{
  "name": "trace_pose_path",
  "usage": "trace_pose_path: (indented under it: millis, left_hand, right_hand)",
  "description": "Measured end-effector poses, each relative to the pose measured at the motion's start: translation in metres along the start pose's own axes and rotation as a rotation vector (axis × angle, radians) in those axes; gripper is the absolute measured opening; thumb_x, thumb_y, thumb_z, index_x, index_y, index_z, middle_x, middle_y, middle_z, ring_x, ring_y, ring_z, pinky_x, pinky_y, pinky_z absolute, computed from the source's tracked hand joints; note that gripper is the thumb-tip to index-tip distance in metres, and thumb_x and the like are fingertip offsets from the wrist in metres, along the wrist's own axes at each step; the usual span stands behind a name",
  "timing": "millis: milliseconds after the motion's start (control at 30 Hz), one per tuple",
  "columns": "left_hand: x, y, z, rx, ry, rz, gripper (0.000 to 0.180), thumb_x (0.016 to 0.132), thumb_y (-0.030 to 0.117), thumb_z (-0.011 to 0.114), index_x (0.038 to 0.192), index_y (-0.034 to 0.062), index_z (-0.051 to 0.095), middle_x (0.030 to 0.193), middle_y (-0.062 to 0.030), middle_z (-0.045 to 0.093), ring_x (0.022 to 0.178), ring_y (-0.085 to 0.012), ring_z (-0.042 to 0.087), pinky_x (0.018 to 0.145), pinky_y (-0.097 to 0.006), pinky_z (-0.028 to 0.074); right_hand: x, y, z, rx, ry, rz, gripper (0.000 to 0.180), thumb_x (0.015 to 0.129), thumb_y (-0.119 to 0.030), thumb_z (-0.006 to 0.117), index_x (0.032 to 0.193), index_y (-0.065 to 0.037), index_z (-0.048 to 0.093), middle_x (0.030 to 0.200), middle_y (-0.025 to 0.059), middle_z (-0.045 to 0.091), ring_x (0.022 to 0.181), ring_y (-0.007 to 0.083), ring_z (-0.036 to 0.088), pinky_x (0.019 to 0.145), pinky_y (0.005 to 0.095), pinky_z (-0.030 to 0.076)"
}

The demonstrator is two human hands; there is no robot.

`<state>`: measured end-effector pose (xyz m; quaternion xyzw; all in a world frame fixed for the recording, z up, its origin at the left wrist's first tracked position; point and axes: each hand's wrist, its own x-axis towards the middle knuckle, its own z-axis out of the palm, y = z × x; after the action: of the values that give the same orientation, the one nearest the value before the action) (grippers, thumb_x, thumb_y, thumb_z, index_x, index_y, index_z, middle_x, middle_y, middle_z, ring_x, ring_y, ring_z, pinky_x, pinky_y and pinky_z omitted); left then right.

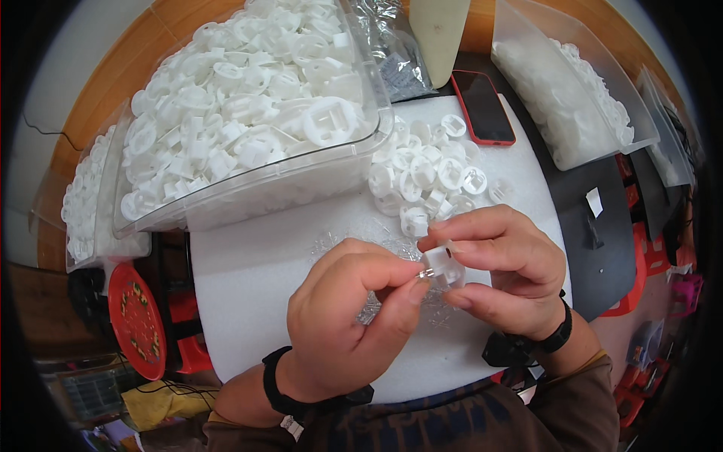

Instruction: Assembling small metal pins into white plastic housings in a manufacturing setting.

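Observation:
In front of me my right hand [520, 264] is closed on a small white plastic part [443, 267], its fingers on the far side and the thumb on the near side. My left hand [346, 309] pinches a tiny shiny metal pin [425, 273] between thumb and index finger. That pin meets the left side of the plastic part; how deep it sits I cannot tell. Under and around both hands, thin clear or silvery pins [326, 242] lie scattered on the white table mat [248, 301]. Just beyond the right hand is a loose heap of round white plastic parts [422, 169].
A big clear bin [279, 169] heaped with white parts stands at the back left, a smaller bin [98, 200] beside it. Another translucent bin [557, 105] is at the back right. A red-edged phone [484, 108] lies near a silvery plastic bag [395, 56]. Red stools [135, 320] stand below.

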<state>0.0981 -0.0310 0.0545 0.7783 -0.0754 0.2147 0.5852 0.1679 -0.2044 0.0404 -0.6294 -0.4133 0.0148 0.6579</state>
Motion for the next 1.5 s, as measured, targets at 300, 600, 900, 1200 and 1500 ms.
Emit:
trace_pose_path:
  millis: [300,600,900,1200,1500]
  left_hand:
    - [0.012,0.004,-0.008,0.226,-0.082,0.293,0.019,0.071,-0.007,0.068,0.087,0.0004,0.061,0.072,-0.0093,0.06,0.06,-0.0196,0.057,0.053,-0.026,0.046]
    - [0.004,0.016,-0.011,0.028,-0.037,0.119,0.016,0.072,-0.007,0.067,0.086,-0.0006,0.061,0.078,-0.0093,0.06,0.062,-0.016,0.057,0.054,-0.025,0.046]
    - [0.007,0.04,-0.014,0.134,-0.062,0.234,0.02,0.07,-0.007,0.067,0.088,-0.0003,0.062,0.075,-0.0108,0.061,0.063,-0.02,0.058,0.056,-0.027,0.047]
    - [-0.002,0.046,-0.01,0.258,-0.156,0.212,0.02,0.071,-0.006,0.067,0.09,-0.0001,0.061,0.075,-0.0109,0.062,0.064,-0.0224,0.06,0.057,-0.028,0.048]
    - [-0.027,0.03,-0.012,0.1,-0.178,-0.028,0.035,0.071,-0.004,0.068,0.105,-0.0011,0.058,0.094,-0.0131,0.06,0.069,-0.0162,0.06,0.065,-0.026,0.048]
  right_hand:
    - [0.0,-0.002,0.001,0.092,-0.021,0.02,0.042,0.069,0.0,0.076,0.109,-0.001,0.064,0.107,0.0176,0.062,0.095,0.0249,0.062,0.077,0.0301,0.049]
    - [-0.001,-0.017,0.004,0.518,0.041,0.236,0.036,0.079,0.005,0.067,0.113,-0.001,0.06,0.117,0.0139,0.056,0.105,0.0173,0.056,0.084,0.0276,0.05]
    - [0.006,-0.049,-0.004,0.318,-0.032,0.192,0.034,0.077,0.003,0.07,0.11,0.0,0.062,0.109,0.0116,0.059,0.088,0.0147,0.06,0.076,0.0262,0.05]
    - [-0.008,-0.049,-0.009,0.231,-0.091,0.193,0.044,0.07,0.004,0.074,0.112,0.0,0.062,0.108,0.0166,0.061,0.1,0.0231,0.06,0.085,0.0313,0.048]
    - [-0.006,-0.067,-0.015,-0.012,0.034,0.162,0.054,0.071,-0.01,0.078,0.12,-0.005,0.056,0.098,0.0063,0.064,0.076,0.0129,0.058,0.058,0.0238,0.046]
